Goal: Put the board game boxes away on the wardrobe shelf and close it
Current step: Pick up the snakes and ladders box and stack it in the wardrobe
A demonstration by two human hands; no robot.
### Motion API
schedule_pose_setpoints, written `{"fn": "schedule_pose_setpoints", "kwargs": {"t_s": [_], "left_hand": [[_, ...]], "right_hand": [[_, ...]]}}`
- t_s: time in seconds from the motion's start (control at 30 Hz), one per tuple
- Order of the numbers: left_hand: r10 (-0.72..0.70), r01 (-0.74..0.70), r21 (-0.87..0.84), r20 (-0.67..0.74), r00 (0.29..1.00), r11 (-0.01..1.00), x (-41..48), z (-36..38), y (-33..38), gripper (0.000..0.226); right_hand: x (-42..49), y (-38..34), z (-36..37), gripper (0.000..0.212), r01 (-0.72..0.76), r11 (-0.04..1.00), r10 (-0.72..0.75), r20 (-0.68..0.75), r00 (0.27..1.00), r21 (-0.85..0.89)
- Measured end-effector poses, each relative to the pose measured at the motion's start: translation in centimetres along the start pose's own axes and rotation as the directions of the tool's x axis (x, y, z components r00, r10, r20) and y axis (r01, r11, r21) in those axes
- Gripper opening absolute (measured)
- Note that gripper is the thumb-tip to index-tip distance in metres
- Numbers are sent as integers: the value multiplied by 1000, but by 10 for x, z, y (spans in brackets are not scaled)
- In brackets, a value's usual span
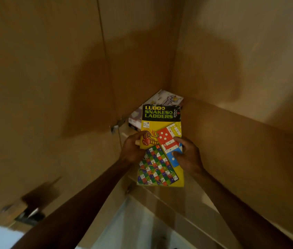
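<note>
I have two board game boxes in front of me and both hands on one of them. The yellow Ludo and Snakes & Ladders box (157, 159) is the one I hold, face up, its black title end pointing away from me into the wardrobe. My left hand (133, 150) grips its left edge, thumb lying on the printed face beside the red dice and the fingers (136, 143) curled round the side. My right hand (188, 156) grips the right edge, thumb pressed on the blue square and the fingers curled at the rim. The second box, a pale white and lilac one (161, 99), lies flat in the back corner of the wardrobe, partly hidden behind the far end of the box I hold; whether the two touch I cannot tell. On the brown wooden panel (52, 87) to my left I count two metal hinges, one (115, 127) level with the pale box and one (129, 188) lower, near the box's near corner.
</note>
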State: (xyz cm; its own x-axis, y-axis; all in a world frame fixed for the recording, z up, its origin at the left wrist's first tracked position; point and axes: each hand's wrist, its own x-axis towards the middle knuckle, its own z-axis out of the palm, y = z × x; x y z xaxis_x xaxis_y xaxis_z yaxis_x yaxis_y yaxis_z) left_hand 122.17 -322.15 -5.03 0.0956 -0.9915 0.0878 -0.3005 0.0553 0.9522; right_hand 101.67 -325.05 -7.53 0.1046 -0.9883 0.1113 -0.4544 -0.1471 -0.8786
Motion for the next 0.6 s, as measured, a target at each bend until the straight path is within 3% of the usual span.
{"fn": "schedule_pose_setpoints", "kwargs": {"t_s": [0.2,0.33,0.4,0.47,0.53,0.6], "left_hand": [[-44,44,1,-18,999,999,99,13,10,48],[-43,54,-57,179,983,997,138,6,13,55],[-93,82,46,325,941,996,154,-3,9,79],[-169,37,280,464,870,959,164,-11,9,109],[-179,-59,390,545,819,919,169,-13,12,114],[-162,-83,409,528,834,909,175,-15,16,108]], "right_hand": [[106,3,-9,46,-2,1000,2,4,1000,-9],[152,5,-4,43,16,999,-18,-34,999,-47],[166,7,-1,44,-4,997,0,-54,999,-74],[174,11,1,42,-9,996,6,-41,999,-83],[177,18,2,39,27,996,-29,-27,999,-81],[180,21,2,36,34,998,-36,-41,999,-51]]}}
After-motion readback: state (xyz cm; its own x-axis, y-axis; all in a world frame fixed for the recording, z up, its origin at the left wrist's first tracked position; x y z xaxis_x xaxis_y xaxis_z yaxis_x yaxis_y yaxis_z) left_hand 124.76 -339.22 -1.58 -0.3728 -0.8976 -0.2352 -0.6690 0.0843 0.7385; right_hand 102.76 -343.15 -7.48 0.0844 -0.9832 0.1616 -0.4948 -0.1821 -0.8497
